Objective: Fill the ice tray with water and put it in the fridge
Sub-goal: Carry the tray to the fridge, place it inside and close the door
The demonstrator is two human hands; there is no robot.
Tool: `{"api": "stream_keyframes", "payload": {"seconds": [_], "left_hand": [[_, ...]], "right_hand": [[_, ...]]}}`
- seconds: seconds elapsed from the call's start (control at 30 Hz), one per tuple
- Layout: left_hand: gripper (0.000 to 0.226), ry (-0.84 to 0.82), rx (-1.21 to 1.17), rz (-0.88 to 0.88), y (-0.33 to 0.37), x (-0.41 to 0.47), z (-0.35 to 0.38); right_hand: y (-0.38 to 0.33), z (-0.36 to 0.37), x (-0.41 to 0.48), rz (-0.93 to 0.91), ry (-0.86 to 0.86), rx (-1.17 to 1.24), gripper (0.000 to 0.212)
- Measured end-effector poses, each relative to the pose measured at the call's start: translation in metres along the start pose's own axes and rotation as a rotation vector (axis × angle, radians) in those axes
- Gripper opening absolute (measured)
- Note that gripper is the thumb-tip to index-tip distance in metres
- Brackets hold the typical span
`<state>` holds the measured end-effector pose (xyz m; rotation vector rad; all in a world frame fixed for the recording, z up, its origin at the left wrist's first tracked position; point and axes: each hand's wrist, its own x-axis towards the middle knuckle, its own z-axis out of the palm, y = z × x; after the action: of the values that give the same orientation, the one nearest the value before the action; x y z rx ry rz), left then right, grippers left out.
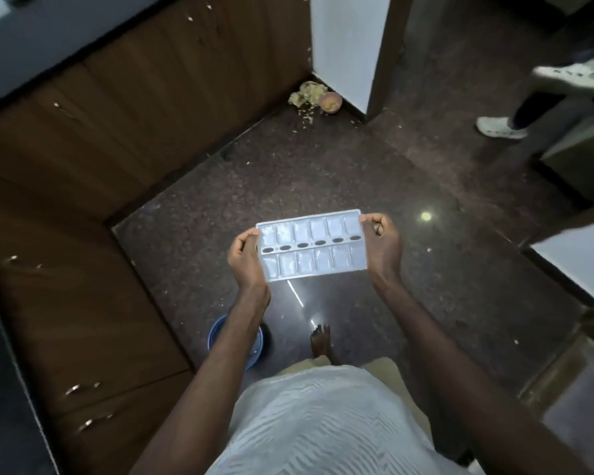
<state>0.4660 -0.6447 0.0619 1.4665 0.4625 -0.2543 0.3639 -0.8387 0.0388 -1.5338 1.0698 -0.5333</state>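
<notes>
Ice tray held level — left hand and right hand each pinching an end.

Cannot tell whether the cells of the ice tray hold water: too pale and too small to read. Hidden beneath the tray's two short ends, part of the fingers of the left hand and right hand. Covered across the middle by the left forearm, a blue basin on the floor, near left. Showing only toes past the pale garment, a bare foot. Cut off by the right edge and blurred, far right: legs and white shoes. Too blurred to name, the heap in the far corner.
</notes>
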Motion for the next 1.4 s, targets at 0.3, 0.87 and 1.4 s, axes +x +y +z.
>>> {"api": "stream_keyframes", "payload": {"seconds": [0.3, 0.87, 1.4], "left_hand": [[0.010, 0.197, -0.086, -0.013, 0.023, 0.022, 0.061], [0.015, 0.448, -0.270, -0.011, 0.043, 0.019, 0.278], [0.021, 0.547, -0.270, -0.032, 0.094, 0.131, 0.444]], "right_hand": [[-0.042, 0.025, 0.097, -0.044, -0.185, 0.004, 0.011], [-0.130, -0.010, 0.331, -0.217, -0.437, -0.113, 0.008], [-0.192, 0.039, 0.530, -0.188, -0.584, -0.115, 0.006]]}}
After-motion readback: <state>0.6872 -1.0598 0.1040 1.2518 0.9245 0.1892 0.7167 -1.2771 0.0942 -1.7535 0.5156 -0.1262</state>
